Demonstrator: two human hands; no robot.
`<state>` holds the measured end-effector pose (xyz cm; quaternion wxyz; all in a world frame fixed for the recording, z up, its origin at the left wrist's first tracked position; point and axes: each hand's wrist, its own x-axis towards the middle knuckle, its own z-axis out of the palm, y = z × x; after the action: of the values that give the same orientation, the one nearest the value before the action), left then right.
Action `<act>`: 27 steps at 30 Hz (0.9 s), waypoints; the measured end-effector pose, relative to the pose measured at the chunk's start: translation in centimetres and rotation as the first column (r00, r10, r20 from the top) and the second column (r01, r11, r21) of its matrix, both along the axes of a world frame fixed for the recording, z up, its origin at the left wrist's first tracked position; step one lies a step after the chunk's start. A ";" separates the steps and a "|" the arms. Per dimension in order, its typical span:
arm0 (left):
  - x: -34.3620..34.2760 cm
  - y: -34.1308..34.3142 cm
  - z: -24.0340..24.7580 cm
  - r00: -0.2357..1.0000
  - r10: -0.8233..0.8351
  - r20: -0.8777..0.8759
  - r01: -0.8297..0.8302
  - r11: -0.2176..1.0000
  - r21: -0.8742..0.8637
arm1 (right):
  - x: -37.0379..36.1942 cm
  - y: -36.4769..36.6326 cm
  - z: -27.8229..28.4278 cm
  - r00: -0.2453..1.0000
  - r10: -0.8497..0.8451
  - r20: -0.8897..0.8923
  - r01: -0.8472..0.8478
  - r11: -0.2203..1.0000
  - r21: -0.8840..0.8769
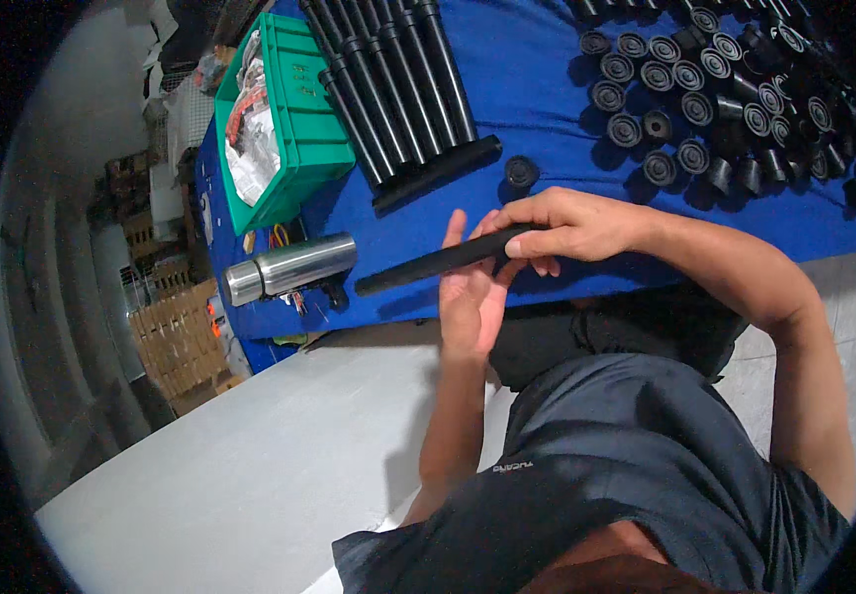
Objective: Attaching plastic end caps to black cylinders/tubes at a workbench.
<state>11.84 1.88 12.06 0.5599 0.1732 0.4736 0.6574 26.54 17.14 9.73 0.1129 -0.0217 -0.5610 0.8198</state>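
A long black tube (416, 268) slants across the front of me, just above the near edge of the blue-covered table (398, 230). My right hand (588, 226) grips its right end, with the thumb on top and the fingers curled round it. Beneath the tube my left hand (470, 305) is turned palm up, its visible fingers stretched out and the tube crossing over them. Part of the left fingers is hidden behind the tube and the right hand. Just beyond my hands, a short round black cap (521, 171) stands on the cloth.
Several black tubes (398, 94) lie in rows at the back, with another tube (438, 175) across their near ends. Many round black caps (657, 76) crowd the right side. A green crate (299, 119) with paper in it and a steel flask (304, 265) are at left.
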 end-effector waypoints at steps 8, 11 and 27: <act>-2.5 2.8 -1.5 0.984 -0.175 0.020 0.170 0.972 0.163 | -0.1 1.1 -0.6 0.569 -0.781 -0.258 0.743 0.353 0.569; -1.9 3.2 -2.1 0.983 -0.184 0.022 0.180 0.976 0.124 | -0.7 0.2 -1.4 0.573 -0.780 -0.251 0.676 0.276 0.683; -2.9 -0.3 -0.2 0.896 -0.080 0.438 -0.064 0.951 0.303 | -0.2 1.1 -0.1 0.982 -0.188 0.011 0.186 0.961 -0.206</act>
<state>8.92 1.53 11.81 0.6217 0.1061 0.2232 0.7432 26.37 18.28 9.67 0.1896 -0.0826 -0.4681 0.8591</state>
